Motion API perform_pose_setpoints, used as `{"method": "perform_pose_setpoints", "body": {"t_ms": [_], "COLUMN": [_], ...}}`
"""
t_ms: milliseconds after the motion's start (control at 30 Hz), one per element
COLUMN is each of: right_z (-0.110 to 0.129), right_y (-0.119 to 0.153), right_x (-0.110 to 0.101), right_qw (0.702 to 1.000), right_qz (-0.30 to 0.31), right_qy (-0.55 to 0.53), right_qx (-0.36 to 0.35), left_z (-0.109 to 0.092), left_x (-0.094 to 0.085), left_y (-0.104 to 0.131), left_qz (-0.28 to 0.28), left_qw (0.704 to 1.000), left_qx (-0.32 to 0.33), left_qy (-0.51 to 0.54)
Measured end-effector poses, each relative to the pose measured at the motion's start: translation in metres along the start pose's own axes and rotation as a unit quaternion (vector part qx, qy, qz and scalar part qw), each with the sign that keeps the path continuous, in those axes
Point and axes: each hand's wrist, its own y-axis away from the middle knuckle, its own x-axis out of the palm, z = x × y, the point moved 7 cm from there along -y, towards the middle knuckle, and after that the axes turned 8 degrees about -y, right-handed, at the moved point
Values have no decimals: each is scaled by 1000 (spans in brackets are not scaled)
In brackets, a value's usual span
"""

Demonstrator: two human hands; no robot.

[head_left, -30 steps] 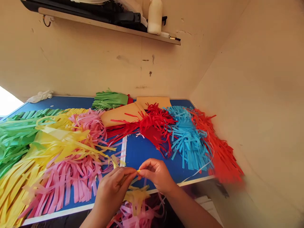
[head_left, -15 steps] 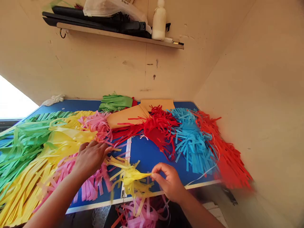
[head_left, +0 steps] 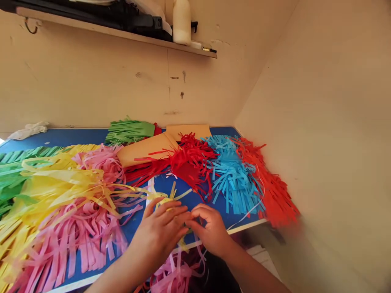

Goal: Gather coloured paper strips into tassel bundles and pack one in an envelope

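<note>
Yellow fringed paper (head_left: 166,200) sits bunched under and between both hands at the near edge of the blue table (head_left: 183,195); the left hand (head_left: 163,232) lies flat over it with fingers spread and curled down onto the bundle, pressing rather than pinching as far as the view allows; the right hand (head_left: 210,230) closes in from the other side, its fingertips meeting the left's right at the middle of the bundle, grasping the paper there, though the exact pinch is hidden behind the knuckles; the two hands touch, so neither is nearer than the other; a few loose yellow strips poke out beyond the left fingers, pointing away toward the wall, so the bundle's long axis seems to run from the table edge away from the person; more yellow shows below the fingers at the table's rim; just beneath the edge hangs a tangle of pink strips (head_left: 175,272); to the left of the hands spread the pink fringe (head_left: 70,232) and, beyond it, a yellow fringe pile (head_left: 58,183) and green fringe (head_left: 12,171); ahead and to the right lie red fringe (head_left: 191,156), blue fringe (head_left: 230,175) and orange-red fringe (head_left: 271,191); farther back rest tan card sheets (head_left: 143,148) and a folded green fringe (head_left: 130,130); a shelf (head_left: 122,32) on the wall carries a white bottle (head_left: 181,20)
</note>
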Motion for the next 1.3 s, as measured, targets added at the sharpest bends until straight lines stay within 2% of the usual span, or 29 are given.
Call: {"method": "perform_pose_setpoints", "body": {"t_ms": [33,67,100,133,200,267,333,433,533,633,700,767,833,867,933,1000,1100,1300], "right_z": [2,4,5,6,6,7,8,7,5,1,-2,-3,-3,-3,0,3,7,2], "right_y": [1,2,4,6,9,11,12,12,12,13,13,13,12,12,11,11,12,12], "right_x": [0,-1,-4,-7,-14,-20,-22,-22,-22,-23,-24,-23,-20,-19,-15,-11,-7,-7], "right_qw": [1000,1000,1000,1000,1000,1000,1000,999,999,999,999,999,999,999,999,999,999,998], "right_qz": [3,7,10,12,9,6,9,8,0,-11,-19,-25,-26,-26,-24,-16,0,22], "right_qy": [-4,-7,-9,-9,-6,-5,-6,-4,5,17,18,15,13,12,5,-8,-33,-58], "right_qx": [-1,-1,-2,-2,-6,-13,-24,-35,-36,-26,-18,-15,-17,-18,-23,-31,-37,-8], "left_z": [-10,-10,-2,14,60,109,147,180,190,183,166,132,84,58,12,-10,-13,-1], "left_x": [6,12,17,21,22,16,15,14,6,-7,-17,-25,-22,-18,-7,-3,4,8], "left_y": [-2,-3,-1,4,19,36,51,63,67,65,57,44,26,18,4,-5,-10,-7], "left_qz": [20,41,65,94,134,140,174,215,223,207,162,92,46,32,39,0,-26,1], "left_qw": [1000,999,997,995,983,970,960,950,943,939,943,957,985,995,997,993,983,969], "left_qx": [11,2,-19,-46,-121,-178,-198,-205,-223,-240,-244,-213,-127,-80,5,4,-35,-68], "left_qy": [21,27,21,6,-45,-85,-94,-92,-108,-131,-161,-172,-108,-45,59,121,178,236]}}
